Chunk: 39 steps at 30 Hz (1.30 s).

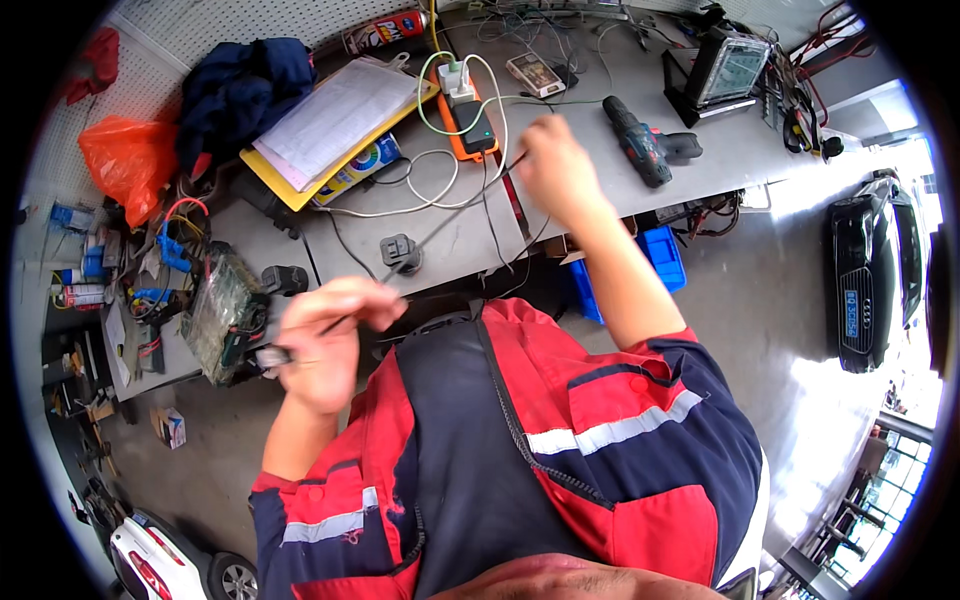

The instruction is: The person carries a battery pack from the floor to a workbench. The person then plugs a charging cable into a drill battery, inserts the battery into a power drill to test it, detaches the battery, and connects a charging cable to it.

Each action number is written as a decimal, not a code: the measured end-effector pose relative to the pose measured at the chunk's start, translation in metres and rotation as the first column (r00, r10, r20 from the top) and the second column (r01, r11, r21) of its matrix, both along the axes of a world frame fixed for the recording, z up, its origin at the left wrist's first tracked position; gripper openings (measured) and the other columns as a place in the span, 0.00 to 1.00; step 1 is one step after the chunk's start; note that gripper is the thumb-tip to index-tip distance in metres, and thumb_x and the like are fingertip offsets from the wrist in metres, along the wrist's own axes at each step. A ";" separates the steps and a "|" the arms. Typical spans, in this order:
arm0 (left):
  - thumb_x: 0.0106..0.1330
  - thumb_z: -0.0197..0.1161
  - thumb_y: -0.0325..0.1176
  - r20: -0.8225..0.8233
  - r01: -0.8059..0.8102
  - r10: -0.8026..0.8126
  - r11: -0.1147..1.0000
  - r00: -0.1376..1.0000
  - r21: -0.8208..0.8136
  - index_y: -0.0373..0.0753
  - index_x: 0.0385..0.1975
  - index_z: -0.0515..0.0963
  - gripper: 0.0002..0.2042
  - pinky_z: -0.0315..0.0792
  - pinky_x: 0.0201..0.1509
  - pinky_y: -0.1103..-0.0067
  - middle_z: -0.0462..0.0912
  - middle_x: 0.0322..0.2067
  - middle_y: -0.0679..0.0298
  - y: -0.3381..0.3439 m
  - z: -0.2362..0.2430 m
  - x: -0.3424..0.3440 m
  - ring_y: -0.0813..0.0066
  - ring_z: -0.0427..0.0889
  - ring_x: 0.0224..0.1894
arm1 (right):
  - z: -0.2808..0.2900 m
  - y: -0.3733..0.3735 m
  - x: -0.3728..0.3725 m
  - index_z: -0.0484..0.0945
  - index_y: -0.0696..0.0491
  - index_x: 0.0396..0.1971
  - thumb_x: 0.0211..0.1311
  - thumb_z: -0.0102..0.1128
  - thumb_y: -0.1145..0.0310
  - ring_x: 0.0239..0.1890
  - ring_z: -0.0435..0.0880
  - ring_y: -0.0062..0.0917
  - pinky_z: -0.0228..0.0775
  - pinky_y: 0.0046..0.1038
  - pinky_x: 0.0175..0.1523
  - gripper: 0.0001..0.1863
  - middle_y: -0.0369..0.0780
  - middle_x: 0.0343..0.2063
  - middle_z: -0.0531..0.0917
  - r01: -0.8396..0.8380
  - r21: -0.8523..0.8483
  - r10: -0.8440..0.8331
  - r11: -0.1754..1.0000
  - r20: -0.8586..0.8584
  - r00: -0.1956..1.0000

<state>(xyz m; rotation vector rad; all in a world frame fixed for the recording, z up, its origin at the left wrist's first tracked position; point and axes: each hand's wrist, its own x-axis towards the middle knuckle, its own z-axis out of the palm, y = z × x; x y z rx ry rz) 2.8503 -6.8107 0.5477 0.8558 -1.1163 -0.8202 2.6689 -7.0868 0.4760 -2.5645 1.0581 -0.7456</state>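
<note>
A thin dark cable [452, 218] stretches diagonally over the bench edge between my hands. My right hand [560, 175] is closed in a pinch on its upper end, above the bench. Lower down and to the left, my left hand [325, 345] curls loosely round the cable, its fingers a little blurred. A small dark and silver piece [272, 355] shows at the outer side of my left palm; its kind is unclear. Beneath the cable, a dark battery pack [401, 252] stands on the bench. To the right of my right hand lies a cordless drill [640, 145].
On the grey bench [460, 255] are a yellow clipboard with papers [335, 125], an orange-edged device with plugs and white cords [468, 125], and a lamp-like unit [728, 68]. Tools and an orange bag [130, 160] crowd the left. A blue bin [660, 258] sits below.
</note>
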 end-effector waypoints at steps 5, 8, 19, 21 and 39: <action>0.78 0.40 0.55 -0.162 -0.162 0.146 0.982 0.976 -0.093 0.39 0.38 0.69 0.23 0.59 0.27 0.80 0.64 0.23 0.64 0.040 0.040 0.057 0.77 0.58 0.24 | -0.021 -0.126 -0.037 0.81 0.48 0.46 0.62 0.54 0.68 0.48 0.81 0.47 0.75 0.41 0.53 0.14 0.49 0.44 0.80 0.289 -0.049 -0.282 0.956 0.122 0.952; 0.78 0.40 0.55 -0.176 -0.181 0.162 0.979 0.971 -0.096 0.39 0.37 0.68 0.23 0.60 0.28 0.79 0.65 0.23 0.64 0.053 0.037 0.058 0.77 0.59 0.24 | -0.013 -0.163 -0.032 0.81 0.47 0.48 0.64 0.51 0.65 0.49 0.81 0.46 0.74 0.42 0.54 0.15 0.51 0.43 0.83 0.357 -0.026 -0.357 0.934 0.008 0.934; 0.78 0.45 0.49 0.296 -0.101 0.031 0.969 0.955 0.224 0.28 0.45 0.77 0.25 0.71 0.61 0.66 0.79 0.51 0.45 0.050 0.015 0.008 0.53 0.79 0.56 | 0.082 -0.298 -0.053 0.79 0.61 0.44 0.73 0.49 0.57 0.34 0.84 0.31 0.74 0.30 0.42 0.20 0.46 0.32 0.85 0.338 -0.320 -0.121 0.885 0.544 0.830; 0.78 0.45 0.49 0.342 -0.089 0.007 0.971 0.940 0.223 0.29 0.46 0.77 0.25 0.71 0.62 0.65 0.79 0.53 0.44 0.040 0.016 0.002 0.51 0.78 0.57 | 0.097 -0.306 -0.066 0.77 0.61 0.47 0.73 0.52 0.63 0.30 0.82 0.25 0.73 0.31 0.35 0.16 0.43 0.28 0.83 0.411 -0.544 -0.011 0.731 0.593 0.805; 0.79 0.33 0.49 -0.465 -0.503 0.352 0.826 0.812 -0.254 0.38 0.31 0.71 0.24 0.63 0.43 0.73 0.60 0.14 0.69 0.171 0.085 0.136 0.74 0.63 0.27 | 0.105 -0.271 -0.048 0.80 0.61 0.35 0.67 0.55 0.48 0.34 0.88 0.40 0.77 0.47 0.38 0.25 0.53 0.31 0.86 0.334 0.232 -0.376 0.914 0.166 0.912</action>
